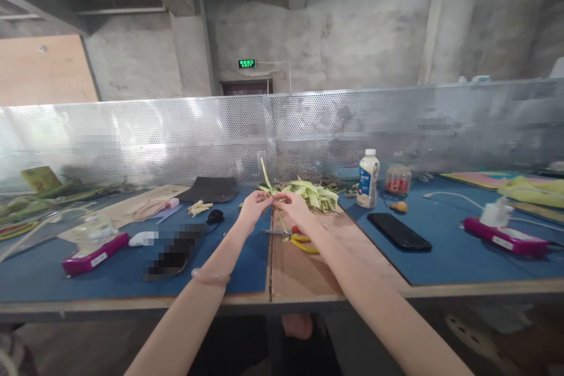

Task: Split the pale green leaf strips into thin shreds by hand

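Observation:
Both my arms reach forward over the workbench. My left hand (pixel 252 207) and my right hand (pixel 291 204) meet at the middle and pinch a thin green leaf strip (pixel 265 175) that rises between them. Just behind the hands lies a heap of green and yellowish leaf strips (pixel 312 192). Yellow-handled scissors (pixel 296 238) rest on the bare wooden board (pixel 299 270) under my right wrist. A pale bangle (pixel 210 276) circles my left forearm.
A white bottle (pixel 368 178), a small jar (pixel 398 179) and a black phone (pixel 399 231) sit to the right on the blue mat (pixel 440 252). Pink boxes lie at the left (pixel 94 253) and right (pixel 504 236). A perforated metal screen (pixel 176 135) closes the bench's back.

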The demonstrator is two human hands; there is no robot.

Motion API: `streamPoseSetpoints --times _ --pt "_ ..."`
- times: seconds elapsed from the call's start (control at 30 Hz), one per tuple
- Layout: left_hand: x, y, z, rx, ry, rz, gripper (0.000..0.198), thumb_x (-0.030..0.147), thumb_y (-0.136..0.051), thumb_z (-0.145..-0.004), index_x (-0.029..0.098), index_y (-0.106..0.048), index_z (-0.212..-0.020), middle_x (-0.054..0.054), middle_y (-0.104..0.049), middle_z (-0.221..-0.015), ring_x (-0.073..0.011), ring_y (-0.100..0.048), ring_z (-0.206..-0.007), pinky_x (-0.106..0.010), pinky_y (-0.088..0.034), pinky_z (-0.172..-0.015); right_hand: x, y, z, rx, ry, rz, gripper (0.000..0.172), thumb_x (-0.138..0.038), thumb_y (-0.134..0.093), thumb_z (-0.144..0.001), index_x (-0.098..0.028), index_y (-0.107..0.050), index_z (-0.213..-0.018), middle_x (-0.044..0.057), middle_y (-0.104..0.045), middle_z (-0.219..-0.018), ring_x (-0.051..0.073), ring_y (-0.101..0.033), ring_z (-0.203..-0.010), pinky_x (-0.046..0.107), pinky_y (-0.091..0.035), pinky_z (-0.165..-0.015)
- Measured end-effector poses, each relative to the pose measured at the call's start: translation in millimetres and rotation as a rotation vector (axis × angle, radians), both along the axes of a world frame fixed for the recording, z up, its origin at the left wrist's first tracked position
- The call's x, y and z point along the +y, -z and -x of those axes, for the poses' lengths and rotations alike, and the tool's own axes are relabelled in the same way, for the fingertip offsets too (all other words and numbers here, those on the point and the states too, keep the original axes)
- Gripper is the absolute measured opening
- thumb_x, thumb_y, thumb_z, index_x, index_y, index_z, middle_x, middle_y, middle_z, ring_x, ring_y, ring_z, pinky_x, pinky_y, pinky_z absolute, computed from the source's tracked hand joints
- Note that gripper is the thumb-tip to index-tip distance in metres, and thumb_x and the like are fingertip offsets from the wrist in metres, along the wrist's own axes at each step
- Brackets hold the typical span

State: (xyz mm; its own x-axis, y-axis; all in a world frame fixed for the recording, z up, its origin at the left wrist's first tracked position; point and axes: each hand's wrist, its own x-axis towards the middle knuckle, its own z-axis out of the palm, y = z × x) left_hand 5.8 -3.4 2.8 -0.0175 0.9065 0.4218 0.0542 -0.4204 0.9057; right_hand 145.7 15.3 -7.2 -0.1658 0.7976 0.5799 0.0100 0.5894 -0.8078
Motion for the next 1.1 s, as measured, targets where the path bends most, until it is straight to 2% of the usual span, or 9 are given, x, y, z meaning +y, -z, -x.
streamPoseSetpoints --times 0.2,0.37,0.5,0.67,1.1 --pt "3.5 1.3 2.1 -0.015 0.013 0.031 0.037 0.039 -0.067 -0.058 0.015 -0.058 -0.085 -0.003 -0.063 -0.080 -0.0105 -0.054 -0.066 -0.018 -0.036 -0.049 -1.4 -2.4 0.4 0.039 0.005 0.005 0.020 -0.032 -0.065 -0.061 -0.017 -0.063 -0.075 0.002 -0.065 -0.074 0.014 -0.059 -0.070 0.028 -0.045 -0.069" --pt "3.6 1.9 2.7 -0.035 0.061 0.066 0.035 0.039 -0.067 -0.060 0.016 -0.061 -0.086 -0.002 -0.061 -0.079 -0.0094 -0.053 -0.066 -0.018 -0.038 -0.052 -4.9 -4.6 -0.7 -0.006 0.062 -0.058 0.016 -0.032 -0.063 -0.064 -0.018 -0.064 -0.071 0.001 -0.065 -0.070 0.014 -0.058 -0.066 0.028 -0.045 -0.068" --pt "0.0 0.4 1.2 -0.064 0.121 0.086 0.037 0.041 -0.067 -0.060 0.016 -0.062 -0.088 -0.003 -0.061 -0.081 -0.0087 -0.053 -0.065 -0.017 -0.036 -0.048 -5.0 -4.6 -2.0 -0.011 0.071 -0.095 0.016 -0.032 -0.061 -0.066 -0.018 -0.064 -0.073 0.001 -0.064 -0.071 0.014 -0.058 -0.066 0.027 -0.046 -0.067" --pt "-3.8 -1.4 0.7 -0.040 0.130 0.079 0.041 0.038 -0.069 -0.059 0.016 -0.062 -0.093 -0.005 -0.062 -0.089 -0.0107 -0.055 -0.071 -0.017 -0.036 -0.050 -2.7 -3.1 -2.3 -0.020 0.087 -0.090 0.015 -0.029 -0.058 -0.069 -0.017 -0.064 -0.075 0.002 -0.065 -0.073 0.015 -0.059 -0.068 0.027 -0.046 -0.067" --pt "-1.4 -1.2 2.6 -0.156 0.114 0.118 0.037 0.037 -0.073 -0.053 0.016 -0.064 -0.082 -0.002 -0.058 -0.074 -0.0080 -0.050 -0.061 -0.018 -0.035 -0.049 -10.3 -6.7 -0.4 -0.195 0.189 -0.241 0.014 -0.019 -0.051 -0.072 -0.016 -0.061 -0.081 0.003 -0.063 -0.080 0.014 -0.057 -0.072 0.029 -0.045 -0.070"
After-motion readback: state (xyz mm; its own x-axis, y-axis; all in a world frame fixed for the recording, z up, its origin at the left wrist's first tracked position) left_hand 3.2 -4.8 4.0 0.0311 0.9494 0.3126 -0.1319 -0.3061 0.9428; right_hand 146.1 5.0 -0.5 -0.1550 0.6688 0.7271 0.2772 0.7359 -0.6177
